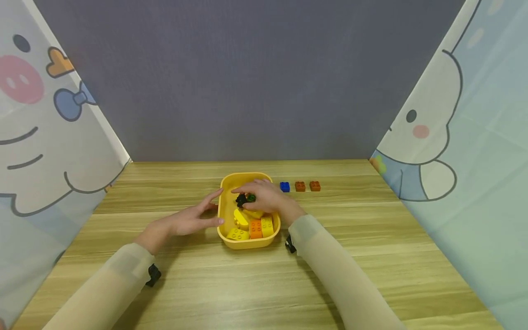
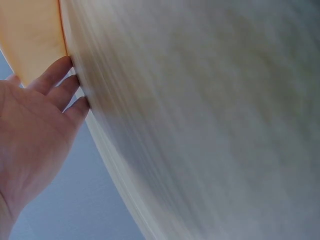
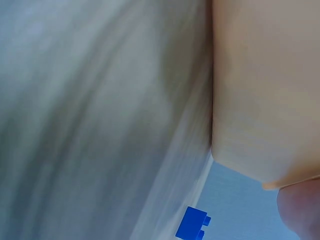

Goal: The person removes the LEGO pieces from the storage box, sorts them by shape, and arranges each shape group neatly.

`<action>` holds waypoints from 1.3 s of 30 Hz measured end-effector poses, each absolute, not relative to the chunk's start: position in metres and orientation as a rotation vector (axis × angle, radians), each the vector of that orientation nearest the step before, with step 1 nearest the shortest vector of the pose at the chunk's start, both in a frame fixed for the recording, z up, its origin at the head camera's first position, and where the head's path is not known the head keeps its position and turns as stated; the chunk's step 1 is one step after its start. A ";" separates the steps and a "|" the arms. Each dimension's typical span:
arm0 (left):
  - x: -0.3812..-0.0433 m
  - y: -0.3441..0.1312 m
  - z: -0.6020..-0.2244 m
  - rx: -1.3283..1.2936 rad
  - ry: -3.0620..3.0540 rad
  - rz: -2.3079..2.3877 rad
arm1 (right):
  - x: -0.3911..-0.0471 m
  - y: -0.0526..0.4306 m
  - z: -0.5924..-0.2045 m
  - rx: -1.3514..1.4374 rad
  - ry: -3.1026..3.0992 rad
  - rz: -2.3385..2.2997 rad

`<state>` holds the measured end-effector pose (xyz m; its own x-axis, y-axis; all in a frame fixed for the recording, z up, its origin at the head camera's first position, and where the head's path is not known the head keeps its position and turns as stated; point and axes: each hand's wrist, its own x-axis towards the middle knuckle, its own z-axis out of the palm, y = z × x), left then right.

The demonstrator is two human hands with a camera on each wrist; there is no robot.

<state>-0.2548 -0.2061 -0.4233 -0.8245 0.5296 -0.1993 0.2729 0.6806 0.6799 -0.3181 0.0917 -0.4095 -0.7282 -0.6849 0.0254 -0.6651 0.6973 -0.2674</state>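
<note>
A yellow plastic bin stands on the table with toy building bricks inside. My left hand is at its left wall, fingers and thumb spread; in the left wrist view the fingers of this hand are extended beside the bin's wall. My right hand reaches over the right rim into the bin. Its thumb and forefinger lie around a black piece and a dark green piece; whether they pinch either one is hidden. Nearer me in the bin are an orange brick and several yellow bricks.
Right of the bin, a blue brick and two brown-orange bricks, one in the middle and one at the end, form a row on the wooden table. A dark grey panel rises behind the table, with cartoon-printed cloth at both sides.
</note>
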 end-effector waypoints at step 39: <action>-0.256 -0.204 -0.421 0.593 2.511 0.911 | -0.320 0.097 -0.410 -1.023 2.768 -0.824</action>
<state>-0.2558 -0.2043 -0.4212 -0.8287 0.5131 -0.2236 0.2504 0.6972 0.6717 -0.3204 0.0966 -0.4098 -0.7744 -0.6233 0.1092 -0.5815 0.6330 -0.5111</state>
